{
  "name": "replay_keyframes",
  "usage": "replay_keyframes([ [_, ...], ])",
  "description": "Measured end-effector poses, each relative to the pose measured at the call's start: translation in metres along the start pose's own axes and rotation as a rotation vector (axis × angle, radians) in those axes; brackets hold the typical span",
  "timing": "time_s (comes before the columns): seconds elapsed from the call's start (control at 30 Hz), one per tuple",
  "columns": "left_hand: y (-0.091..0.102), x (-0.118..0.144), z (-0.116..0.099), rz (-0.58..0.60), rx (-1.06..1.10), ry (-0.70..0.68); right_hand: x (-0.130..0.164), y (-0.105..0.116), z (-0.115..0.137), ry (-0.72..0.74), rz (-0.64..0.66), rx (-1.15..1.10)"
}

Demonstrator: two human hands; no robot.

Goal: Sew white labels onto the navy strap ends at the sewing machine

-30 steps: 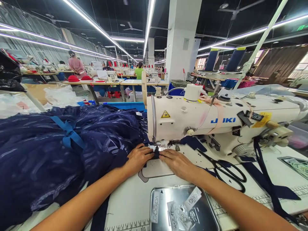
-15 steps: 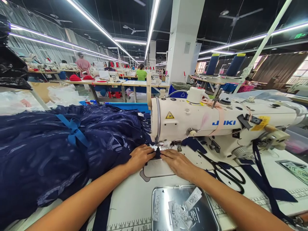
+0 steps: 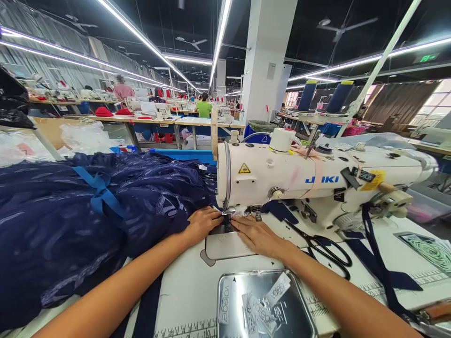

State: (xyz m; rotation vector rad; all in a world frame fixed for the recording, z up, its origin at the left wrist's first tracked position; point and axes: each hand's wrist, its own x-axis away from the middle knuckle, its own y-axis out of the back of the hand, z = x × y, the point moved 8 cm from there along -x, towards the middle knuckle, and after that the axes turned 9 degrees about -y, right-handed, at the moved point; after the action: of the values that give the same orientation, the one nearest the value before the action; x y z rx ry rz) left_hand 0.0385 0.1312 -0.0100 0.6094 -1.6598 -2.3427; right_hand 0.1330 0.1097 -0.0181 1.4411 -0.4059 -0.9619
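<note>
Since half a second earlier our hands had crept forward toward the needle, and the small dark piece between our fingertips had slid farther under the presser foot; the view had dipped a little as well.

Our left hand (image 3: 202, 223) lay flat on the edge of the navy fabric (image 3: 105, 220), fingers (image 3: 215, 213) stretched out and close together, pressing rather than gripping. Our right hand (image 3: 255, 234) lay the same way at 3 o'clock of the needle, fingers (image 3: 238, 221) flat and narrow, holding nothing. We judged the two hands were set either side of the seam line to keep the cloth taut and steer it straight under the foot.

The piece being sewn sat on the needle plate (image 3: 225, 241), just beyond our fingertips at 12 o'clock, touching both hands. We could not tell how much of it had passed the needle, since the head of the machine (image 3: 310, 180) hid it. The bulk of the fabric was heaped at 9 o'clock, tied with a blue ribbon (image 3: 100, 192), likely kept there so its weight would not drag the seam.

Scissors (image 3: 326, 249) lay at 3 o'clock of our right hand, near but apart. A metal tray (image 3: 229, 281) with labels (image 3: 262, 305) stood on the tabletop (image 3: 186, 291) at 6 o'clock, between our forearms.
</note>
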Motion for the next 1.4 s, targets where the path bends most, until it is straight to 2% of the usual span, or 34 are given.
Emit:
replay_keyframes([
  [0.17,-0.003,-0.001,0.007,0.067,-0.004,0.101,0.0,-0.001,-0.001,-0.032,0.025,0.01],
  [0.33,-0.005,-0.001,0.015,0.137,0.049,0.232,0.003,0.011,-0.006,-0.108,-0.117,0.098],
  [0.5,-0.009,0.0,0.031,0.085,0.112,0.349,0.005,0.016,-0.012,-0.122,-0.22,0.163],
  [0.7,-0.016,0.002,0.072,0.005,0.182,0.508,0.009,0.018,-0.015,-0.111,-0.271,0.212],
  [0.8,-0.014,0.006,0.09,-0.048,0.238,0.581,0.013,0.022,-0.018,-0.112,-0.282,0.189],
  [0.87,-0.008,0.009,0.094,-0.095,0.289,0.601,0.015,0.026,-0.021,-0.117,-0.291,0.159],
  [1.0,0.011,0.019,0.086,-0.194,0.432,0.64,0.017,0.029,-0.023,-0.118,-0.277,0.11],
  [1.1,0.018,0.026,0.073,-0.212,0.615,0.684,0.016,0.03,-0.02,-0.1,-0.277,0.097],
  [1.3,0.01,0.039,0.042,-0.103,1.017,0.734,0.018,0.028,-0.011,-0.074,-0.257,0.062],
  [1.4,0.002,0.048,0.023,-0.003,1.332,0.748,0.019,0.028,-0.007,-0.071,-0.188,0.005],
])
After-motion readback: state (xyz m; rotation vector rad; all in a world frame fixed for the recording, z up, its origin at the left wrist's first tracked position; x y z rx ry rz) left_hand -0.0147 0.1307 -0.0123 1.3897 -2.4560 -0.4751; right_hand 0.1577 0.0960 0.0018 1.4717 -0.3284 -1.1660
